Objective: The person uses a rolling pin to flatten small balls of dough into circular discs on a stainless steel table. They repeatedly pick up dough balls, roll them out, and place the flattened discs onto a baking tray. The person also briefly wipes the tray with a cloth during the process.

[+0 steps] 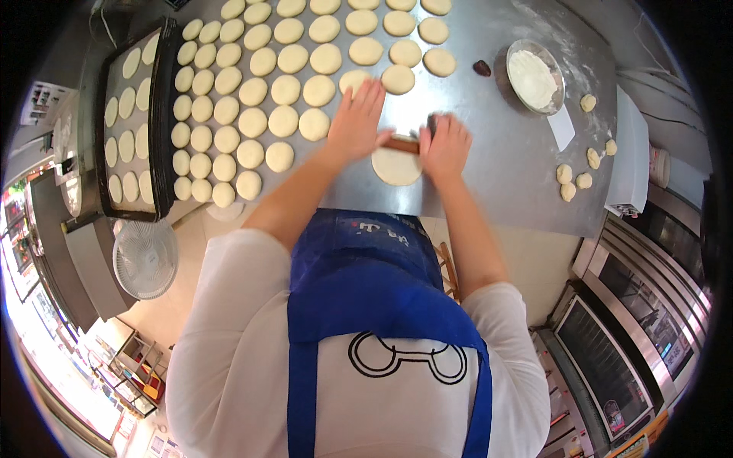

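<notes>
Apron (366, 240) cloth sits right by the edge of the metal table (496, 179), and just beyond it lies the dough round (396, 169); rolled much nearer, it could droop over and catch on the cloth. Across its far side is the brown rolling pin (401, 144). The left hand (357, 124) has its fingers stretched flat, the thumb apart from them at the pin's left end, not wrapped round it. The right hand (446, 147) is at the other end; blur hides whether it's clamped on, so I can't tell. Uneven pressure between the two could leave the round lopsided.

Those left fingertips reach to a pale disc (350, 79) in the crowded rows, where a careless push might dent it. Off to the right, the small lumps (565, 174) sit bare and could dry out, near the flour bowl (561, 82). Over by the far left, rounds on the black tray (163, 130) might stick if they spread.
</notes>
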Demonstrator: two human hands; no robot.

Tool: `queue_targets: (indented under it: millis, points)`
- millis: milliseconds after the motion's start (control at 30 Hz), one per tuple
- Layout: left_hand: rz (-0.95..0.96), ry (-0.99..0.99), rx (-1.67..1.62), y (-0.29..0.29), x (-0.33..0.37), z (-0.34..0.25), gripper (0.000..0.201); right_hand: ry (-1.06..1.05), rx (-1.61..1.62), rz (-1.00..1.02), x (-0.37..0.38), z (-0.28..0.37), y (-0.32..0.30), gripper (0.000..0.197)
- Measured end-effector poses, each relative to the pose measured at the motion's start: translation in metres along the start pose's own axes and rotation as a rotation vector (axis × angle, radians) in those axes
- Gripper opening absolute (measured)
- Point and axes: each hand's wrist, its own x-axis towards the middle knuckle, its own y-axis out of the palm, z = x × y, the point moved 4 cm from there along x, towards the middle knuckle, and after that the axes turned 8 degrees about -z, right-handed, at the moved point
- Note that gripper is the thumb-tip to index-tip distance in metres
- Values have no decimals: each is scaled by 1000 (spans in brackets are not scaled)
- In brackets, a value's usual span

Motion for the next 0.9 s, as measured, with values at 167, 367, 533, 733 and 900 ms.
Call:
queue_targets:
  millis: [167, 367, 533, 733, 900]
  points:
    - [227, 96, -301, -5, -120, -31, 85, -121, 75, 176, -134, 16, -36, 73]
    - [-156, 99, -115, -10, -21, -22, 67, 1, -40, 46, -26, 2, -4, 62]
    - [223, -111, -447, 25, -6, -46, 44, -99, -27, 112, -52, 6, -8, 59]
    - [256, -26, -525, 33, -5, -40, 19, -93, 122, 135, -125, 5, -38, 40]
    - [7, -169, -948, -21, -51, -66, 15, -213, 232, 193, -109, -15, -48, 24]
